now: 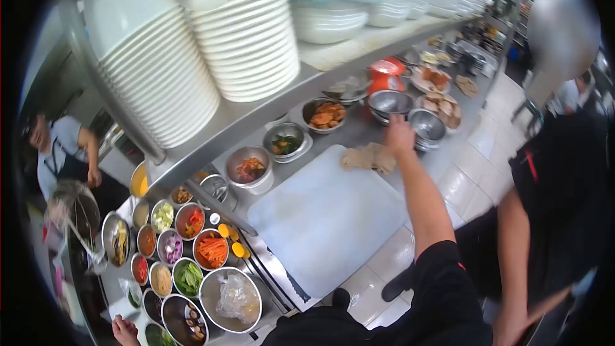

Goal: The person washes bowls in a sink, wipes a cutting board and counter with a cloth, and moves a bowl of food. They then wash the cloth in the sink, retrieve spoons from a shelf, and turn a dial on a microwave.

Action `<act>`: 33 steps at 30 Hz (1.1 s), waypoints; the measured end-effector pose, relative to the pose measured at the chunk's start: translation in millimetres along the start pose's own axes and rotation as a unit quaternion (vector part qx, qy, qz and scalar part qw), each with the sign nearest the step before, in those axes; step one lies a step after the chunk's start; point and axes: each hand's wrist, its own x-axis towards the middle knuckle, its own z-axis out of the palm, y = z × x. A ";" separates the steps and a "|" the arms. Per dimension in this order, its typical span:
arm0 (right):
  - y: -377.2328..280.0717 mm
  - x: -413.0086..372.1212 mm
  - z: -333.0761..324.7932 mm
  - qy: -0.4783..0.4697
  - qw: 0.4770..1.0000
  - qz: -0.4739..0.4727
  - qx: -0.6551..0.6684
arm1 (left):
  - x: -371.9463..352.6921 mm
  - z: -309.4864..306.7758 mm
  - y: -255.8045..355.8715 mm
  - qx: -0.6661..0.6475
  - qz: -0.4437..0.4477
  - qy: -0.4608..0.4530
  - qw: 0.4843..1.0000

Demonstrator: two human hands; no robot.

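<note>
My right hand (400,136) reaches across to the far side of the counter, its fingers closed at the near rim of a steel mixing bowl (392,100). A second steel bowl (428,125) stands just right of it. Below that hand, a crumpled tan cloth (370,157) lies on the far edge of a large white cutting board (327,214). My left hand (124,331) is low at the lower left edge, partly cut off, with fingers loosely bent and nothing visible in them. Close to it is a steel bowl of dark mushroom-like pieces (184,321).
Several small containers of cut vegetables, including carrot strips (212,250), fill the left side. A bowl holds a plastic bag (237,298). Stacked white bowls (246,32) stand on an overhead shelf (359,45). A person in black (551,198) stands close at right; another (67,154) at left.
</note>
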 end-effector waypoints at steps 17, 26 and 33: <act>110.0 155.8 119.2 -0.048 0.982 -0.182 0.007 | -155.9 -1.6 92.2 0.162 -0.125 0.121 0.971; 80.3 143.6 76.0 0.134 0.984 -0.107 0.037 | -123.7 35.1 106.1 0.147 -0.092 0.059 0.983; -2.1 -4.0 -21.6 0.043 0.970 -0.181 0.158 | -26.6 56.3 67.4 0.218 -0.026 0.024 0.975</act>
